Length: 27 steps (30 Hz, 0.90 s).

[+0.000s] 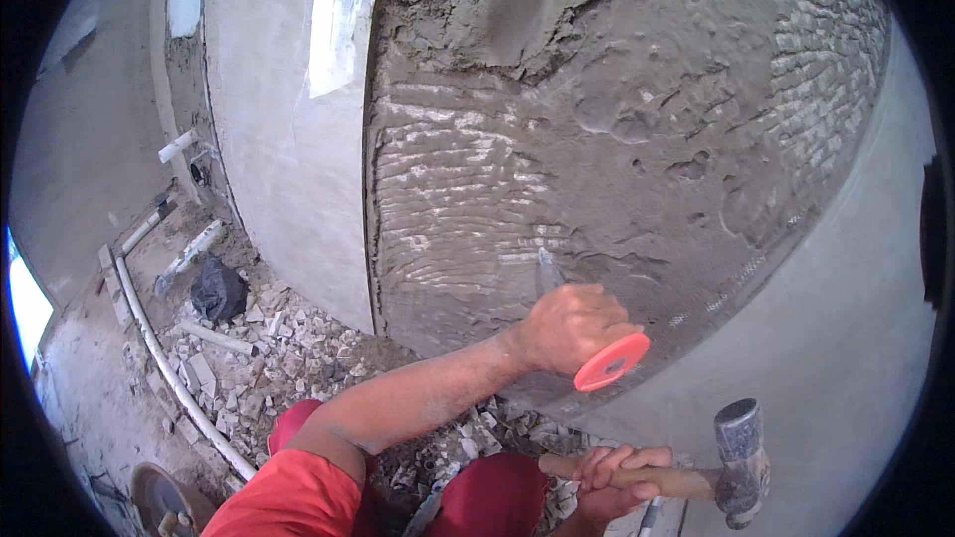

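Chisel and hammer at a rough wall (647,189). My left hand (577,323) is clamped round a chisel (547,273), its tip just above the fist, apparently against the wall; the red guard (594,370) sits below and right of the fist. My right hand (617,477) grips a hammer (741,462), its head to that hand's right, apart from the guard. The step appears to be placing the chisel; a blow would call for aligning hammer and guarded end. A dark vertical edge (374,139) bounds my left hand's left; swinging room lies between guard and hammer.
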Motion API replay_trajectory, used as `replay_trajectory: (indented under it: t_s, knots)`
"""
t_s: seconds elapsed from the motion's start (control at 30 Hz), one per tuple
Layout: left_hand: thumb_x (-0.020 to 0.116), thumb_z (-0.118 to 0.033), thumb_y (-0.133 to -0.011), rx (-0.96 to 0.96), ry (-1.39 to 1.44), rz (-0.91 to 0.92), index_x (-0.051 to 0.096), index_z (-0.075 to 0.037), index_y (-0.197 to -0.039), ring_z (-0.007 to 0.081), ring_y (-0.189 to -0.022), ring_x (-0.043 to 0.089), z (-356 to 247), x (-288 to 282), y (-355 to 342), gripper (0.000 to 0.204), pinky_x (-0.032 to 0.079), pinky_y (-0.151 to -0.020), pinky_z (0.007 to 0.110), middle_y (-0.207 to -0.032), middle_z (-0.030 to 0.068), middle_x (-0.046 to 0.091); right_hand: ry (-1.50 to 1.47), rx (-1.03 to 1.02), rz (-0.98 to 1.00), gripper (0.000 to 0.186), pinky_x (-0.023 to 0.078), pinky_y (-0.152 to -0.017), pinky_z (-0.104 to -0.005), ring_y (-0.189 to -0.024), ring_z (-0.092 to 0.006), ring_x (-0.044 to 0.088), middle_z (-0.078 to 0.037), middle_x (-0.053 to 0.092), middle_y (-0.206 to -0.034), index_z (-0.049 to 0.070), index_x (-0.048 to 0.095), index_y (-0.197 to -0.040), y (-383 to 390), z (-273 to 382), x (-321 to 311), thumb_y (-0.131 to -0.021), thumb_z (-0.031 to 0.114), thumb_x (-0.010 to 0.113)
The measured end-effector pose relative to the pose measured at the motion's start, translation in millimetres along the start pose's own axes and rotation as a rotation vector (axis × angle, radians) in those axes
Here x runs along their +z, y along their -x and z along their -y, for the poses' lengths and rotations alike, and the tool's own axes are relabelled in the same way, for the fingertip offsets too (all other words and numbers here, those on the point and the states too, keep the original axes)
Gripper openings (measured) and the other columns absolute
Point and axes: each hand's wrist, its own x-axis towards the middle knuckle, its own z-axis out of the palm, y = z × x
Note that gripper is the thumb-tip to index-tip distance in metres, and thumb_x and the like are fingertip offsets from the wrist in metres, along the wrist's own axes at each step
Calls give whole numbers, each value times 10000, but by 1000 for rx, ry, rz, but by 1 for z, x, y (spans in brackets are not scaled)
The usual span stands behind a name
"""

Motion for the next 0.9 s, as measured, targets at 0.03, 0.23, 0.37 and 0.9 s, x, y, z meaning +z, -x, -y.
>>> replay_trajectory:
  t_s: [0.03,0.23,0.37,0.9]
  knots:
    - [697,-191,-670,15,-1,-12,666,-73,-862,195,-628,614,-3,-1,-8,227,468,-552,336,-677,13,591,-18,-22,0,581,391,-311,-299,-327,-149,364,-39,399,-507,106,351,-937,0,2,-2,-923,667,498]
    - [696,-191,-660,85,4,-133,663,-78,-841,198,-594,603,5,2,-50,216,464,-537,337,-637,7,568,-78,-195,34,526,406,-336,-298,-360,-151,397,-44,429,-548,100,376,-925,0,18,-22,-940,607,516]
    - [700,-197,-651,56,29,-223,658,-80,-827,210,-576,604,12,16,-52,215,466,-526,349,-630,15,569,-53,-400,160,477,411,-352,-299,-386,-150,417,-42,452,-584,102,390,-931,-11,20,-13,-943,547,561]
    - [706,-170,-642,19,5,-206,641,-79,-752,253,-608,636,12,16,-52,156,503,-555,369,-651,57,608,86,-405,298,381,425,-374,-306,-421,-152,444,-65,463,-579,118,462,-948,-32,39,6,-950,475,597]
